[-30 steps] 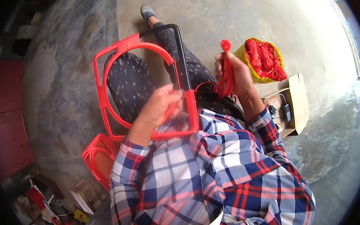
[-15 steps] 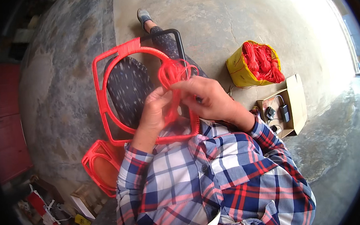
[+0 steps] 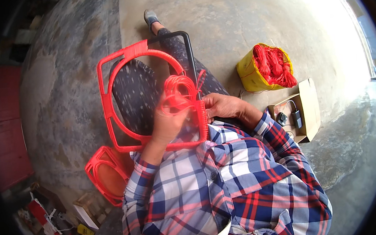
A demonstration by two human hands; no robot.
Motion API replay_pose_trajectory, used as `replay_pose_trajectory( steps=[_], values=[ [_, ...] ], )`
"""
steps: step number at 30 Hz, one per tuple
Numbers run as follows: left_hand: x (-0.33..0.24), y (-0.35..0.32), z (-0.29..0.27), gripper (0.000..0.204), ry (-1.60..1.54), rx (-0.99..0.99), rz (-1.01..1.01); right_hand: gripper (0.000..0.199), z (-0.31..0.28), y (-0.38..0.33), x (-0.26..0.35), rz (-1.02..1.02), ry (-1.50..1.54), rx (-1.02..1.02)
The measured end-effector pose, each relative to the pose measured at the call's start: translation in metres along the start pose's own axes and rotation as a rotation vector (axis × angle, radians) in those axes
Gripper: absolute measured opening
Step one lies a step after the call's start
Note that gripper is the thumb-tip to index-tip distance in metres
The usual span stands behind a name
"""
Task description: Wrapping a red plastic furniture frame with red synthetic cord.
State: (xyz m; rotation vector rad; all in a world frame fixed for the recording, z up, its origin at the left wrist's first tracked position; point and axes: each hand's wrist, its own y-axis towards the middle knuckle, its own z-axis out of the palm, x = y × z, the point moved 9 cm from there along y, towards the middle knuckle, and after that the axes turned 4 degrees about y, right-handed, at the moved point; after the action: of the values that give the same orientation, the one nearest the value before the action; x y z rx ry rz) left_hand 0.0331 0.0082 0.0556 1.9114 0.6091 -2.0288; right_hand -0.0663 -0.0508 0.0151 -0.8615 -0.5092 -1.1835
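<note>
The frame (image 3: 106, 103), a squarish black piece with an inner ring, mostly wrapped in red cord, lies over the person's lap and serves as the landmark. The left hand (image 3: 167, 123), partly blurred, is closed about a loose coil of red cord (image 3: 180, 90) over the frame's opening, near its right side. The right hand (image 3: 224, 106) is at the frame's right edge, its fingers curled beside the wrapped lower stretch; whether they pinch a strand cannot be told. Above that stretch, a black bar (image 3: 189, 53) of the frame is bare. To the frame's right stand a yellow container (image 3: 247, 73) of red hanks (image 3: 273, 65) and, lower, an open cardboard box (image 3: 311, 110); a smaller red frame (image 3: 93, 158) lies below left. Likely faults: the coil's loose loops could snag on the ring or tangle if the left hand's grip slackens; uneven tension at the right edge could let the uppermost turns gap or overlap.
</note>
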Motion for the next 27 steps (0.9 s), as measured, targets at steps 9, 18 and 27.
replay_pose_trajectory(
  steps=[9, 18, 27],
  values=[
    [0.010, 0.010, -0.001, 0.049, -0.393, 0.120, -0.119, 0.013, -0.078, -0.056, 0.052, -0.498, 0.168, -0.525],
    [0.033, 0.006, 0.016, 0.020, -0.272, 0.261, -0.388, 0.014, -0.114, -0.131, 0.114, -0.924, 0.807, -0.189],
    [0.035, 0.002, 0.017, 0.008, -0.127, 0.213, -0.479, 0.009, -0.063, -0.068, 0.042, -0.231, 0.053, -0.698]
  ],
)
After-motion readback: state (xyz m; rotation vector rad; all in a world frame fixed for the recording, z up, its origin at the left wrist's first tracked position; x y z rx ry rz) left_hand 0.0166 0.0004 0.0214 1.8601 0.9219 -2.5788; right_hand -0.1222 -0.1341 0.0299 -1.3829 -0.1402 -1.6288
